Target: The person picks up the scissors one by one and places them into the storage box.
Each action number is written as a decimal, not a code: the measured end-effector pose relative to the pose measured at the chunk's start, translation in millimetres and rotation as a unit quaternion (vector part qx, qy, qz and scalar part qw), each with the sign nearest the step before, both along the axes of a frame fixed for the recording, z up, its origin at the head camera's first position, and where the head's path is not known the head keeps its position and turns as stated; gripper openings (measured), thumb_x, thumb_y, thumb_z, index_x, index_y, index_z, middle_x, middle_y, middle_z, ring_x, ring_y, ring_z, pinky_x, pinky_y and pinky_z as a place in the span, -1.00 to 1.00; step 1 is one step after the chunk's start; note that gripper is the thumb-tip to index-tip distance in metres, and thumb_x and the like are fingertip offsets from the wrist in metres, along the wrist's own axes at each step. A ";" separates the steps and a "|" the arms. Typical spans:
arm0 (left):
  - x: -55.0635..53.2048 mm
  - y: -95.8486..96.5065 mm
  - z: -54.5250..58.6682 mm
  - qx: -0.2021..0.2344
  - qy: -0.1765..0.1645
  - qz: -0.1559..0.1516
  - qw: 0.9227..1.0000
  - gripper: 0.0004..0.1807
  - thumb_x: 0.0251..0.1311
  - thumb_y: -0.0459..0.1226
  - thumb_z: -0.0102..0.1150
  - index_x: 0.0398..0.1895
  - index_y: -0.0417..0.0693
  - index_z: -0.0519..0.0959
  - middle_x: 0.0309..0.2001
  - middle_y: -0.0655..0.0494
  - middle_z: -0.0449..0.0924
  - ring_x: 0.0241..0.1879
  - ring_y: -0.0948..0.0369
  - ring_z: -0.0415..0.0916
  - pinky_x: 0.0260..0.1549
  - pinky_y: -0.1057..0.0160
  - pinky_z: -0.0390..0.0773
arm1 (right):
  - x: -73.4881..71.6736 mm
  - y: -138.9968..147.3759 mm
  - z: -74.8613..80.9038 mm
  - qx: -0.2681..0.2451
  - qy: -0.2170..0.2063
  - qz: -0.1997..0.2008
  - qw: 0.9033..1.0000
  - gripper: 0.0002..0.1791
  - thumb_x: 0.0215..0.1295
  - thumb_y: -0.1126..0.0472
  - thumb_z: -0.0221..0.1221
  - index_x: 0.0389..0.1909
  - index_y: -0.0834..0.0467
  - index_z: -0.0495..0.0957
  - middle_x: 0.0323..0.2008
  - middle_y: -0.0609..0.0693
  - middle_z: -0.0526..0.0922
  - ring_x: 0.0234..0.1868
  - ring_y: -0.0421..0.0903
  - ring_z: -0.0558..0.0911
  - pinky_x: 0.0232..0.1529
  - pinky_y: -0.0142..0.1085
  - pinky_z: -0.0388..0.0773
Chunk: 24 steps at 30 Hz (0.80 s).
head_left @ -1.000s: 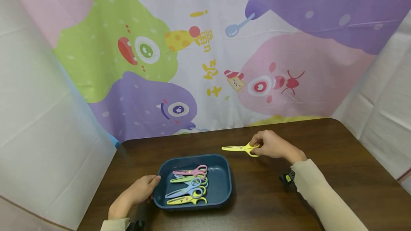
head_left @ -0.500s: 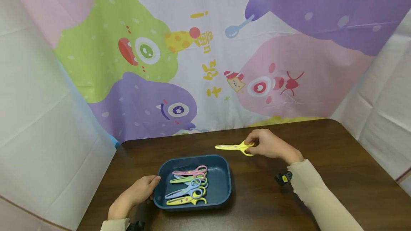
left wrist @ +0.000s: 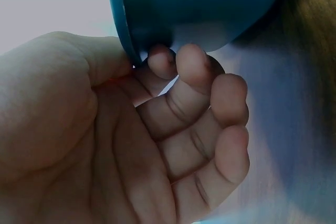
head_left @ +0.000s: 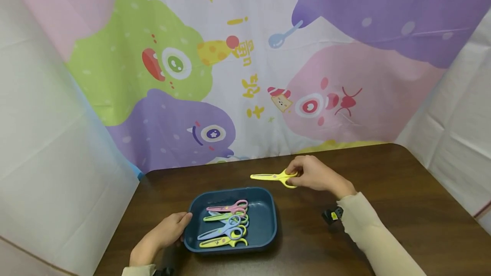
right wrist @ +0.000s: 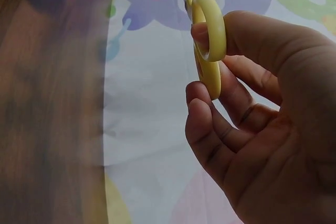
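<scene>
My right hand (head_left: 316,175) holds a pair of yellow scissors (head_left: 270,177) by the finger loops, the blades pointing left, just behind and above the tray's back right corner. In the right wrist view the thumb goes through one yellow loop (right wrist: 216,30) and curled fingers press the other. My left hand (head_left: 167,230) pinches the left rim of a dark blue tray (head_left: 264,237), thumb on the wall and fingers curled below, as the left wrist view shows. Inside the tray lie pink scissors (head_left: 226,208), green scissors (head_left: 220,217), blue scissors (head_left: 218,232) and yellow scissors (head_left: 218,242), overlapping, blades to the left.
The tray stands on a dark brown wooden table (head_left: 345,242). Behind the table's back edge hangs a cartoon-printed cloth (head_left: 264,135), with white cloth walls (head_left: 57,156) at both sides.
My right hand has moved left with the yellow scissors, toward the tray. My left hand and the tray have stayed in place; the head view has tipped slightly.
</scene>
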<state>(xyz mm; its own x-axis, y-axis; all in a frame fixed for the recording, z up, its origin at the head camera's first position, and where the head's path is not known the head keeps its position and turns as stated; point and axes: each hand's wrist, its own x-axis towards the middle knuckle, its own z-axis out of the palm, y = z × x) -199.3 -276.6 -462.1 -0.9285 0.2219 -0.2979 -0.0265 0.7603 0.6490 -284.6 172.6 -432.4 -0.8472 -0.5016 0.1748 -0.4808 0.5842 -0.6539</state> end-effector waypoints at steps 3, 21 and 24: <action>0.3 -1.0 -0.8 0.007 0.001 -0.008 1.000 -0.58 0.64 -0.13 -0.17 0.00 -0.33 0.55 -0.60 0.05 0.46 -0.64 0.14 0.45 -0.57 0.17 0.51 | 0.3 -3.7 0.3 -0.001 -0.002 0.001 1.000 -0.84 0.15 0.18 0.50 -0.25 0.03 0.76 -0.29 -0.13 0.68 -0.32 -0.19 0.60 -0.24 -0.35 0.63; 0.1 -0.1 1.0 -0.001 0.001 -0.009 1.000 -0.58 0.64 -0.13 -0.17 0.00 -0.32 0.55 -0.60 0.05 0.46 -0.63 0.14 0.46 -0.56 0.16 0.52 | 2.2 -20.7 5.2 -0.021 -0.021 0.015 0.999 -0.83 0.17 0.15 0.50 -0.23 0.01 0.76 -0.26 -0.13 0.68 -0.34 -0.13 0.56 -0.29 -0.33 0.63; 0.4 -0.4 1.4 0.003 0.002 -0.012 1.000 -0.59 0.64 -0.13 -0.18 -0.03 -0.30 0.55 -0.60 0.06 0.46 -0.64 0.15 0.45 -0.56 0.16 0.52 | 2.0 -22.0 3.4 -0.021 -0.027 0.020 0.999 -0.83 0.18 0.14 0.50 -0.23 0.00 0.76 -0.27 -0.14 0.68 -0.35 -0.13 0.55 -0.31 -0.33 0.61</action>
<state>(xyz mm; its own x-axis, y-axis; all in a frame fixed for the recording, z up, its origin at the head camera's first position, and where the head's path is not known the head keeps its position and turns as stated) -198.9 -277.0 -460.6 -0.9240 0.2447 -0.2938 -0.0070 0.7574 0.6529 -282.6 150.6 -429.0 -0.8359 -0.5277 0.1510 -0.4659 0.5367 -0.7034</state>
